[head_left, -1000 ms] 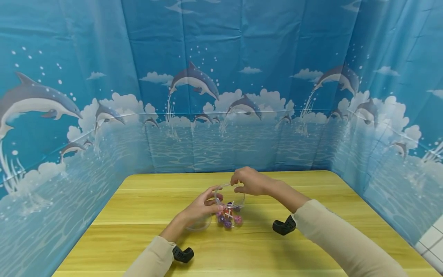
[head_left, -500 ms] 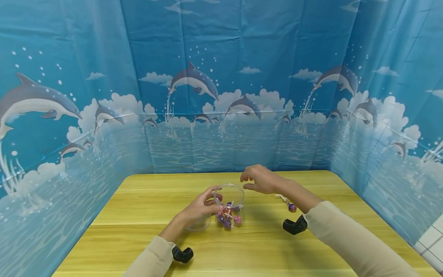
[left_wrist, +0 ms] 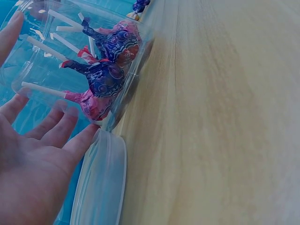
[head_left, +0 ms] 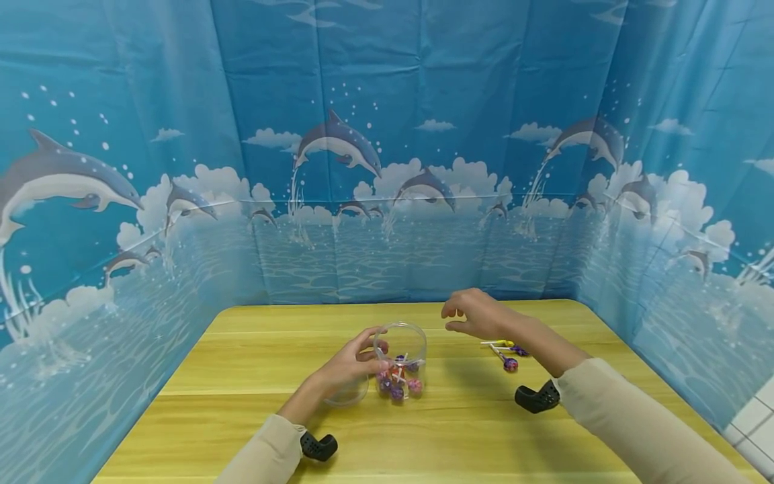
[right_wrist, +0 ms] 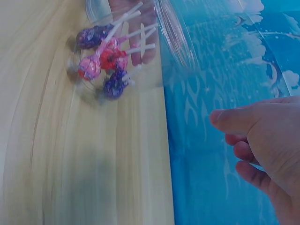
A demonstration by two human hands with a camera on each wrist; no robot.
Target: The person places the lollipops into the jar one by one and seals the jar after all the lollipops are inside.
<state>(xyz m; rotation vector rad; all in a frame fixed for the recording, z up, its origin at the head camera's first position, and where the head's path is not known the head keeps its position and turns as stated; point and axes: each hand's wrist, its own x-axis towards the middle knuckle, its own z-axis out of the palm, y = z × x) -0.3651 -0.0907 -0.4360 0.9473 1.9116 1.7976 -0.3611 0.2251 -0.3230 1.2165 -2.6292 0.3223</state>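
Observation:
My left hand [head_left: 347,366] grips a clear, open-topped plastic jar [head_left: 402,364], fingers and thumb against its side. Inside lie several wrapped lollipops [left_wrist: 107,78], purple, pink and red, their white sticks slanting up. A round clear lid [left_wrist: 107,183] is on the table beside the jar, partly hidden by the left hand in the head view. To the right of the jar, my right hand [head_left: 480,316] hovers over the table with loosely bent fingers and nothing between them. Past its wrist lie a few loose lollipops, a purple-red one [head_left: 510,364] and a yellow one [head_left: 502,343] among them.
The yellow wood-grain table [head_left: 242,376] is backed by a blue dolphin-print curtain [head_left: 363,262] at its far edge and sides. A black wrist mount [head_left: 318,445] sits on the left forearm, another black mount [head_left: 537,398] on the right.
My right hand has moved from the jar's rim to the right. Loose lollipops at the right have come into view as the arm shifted. The left hand and jar stay put.

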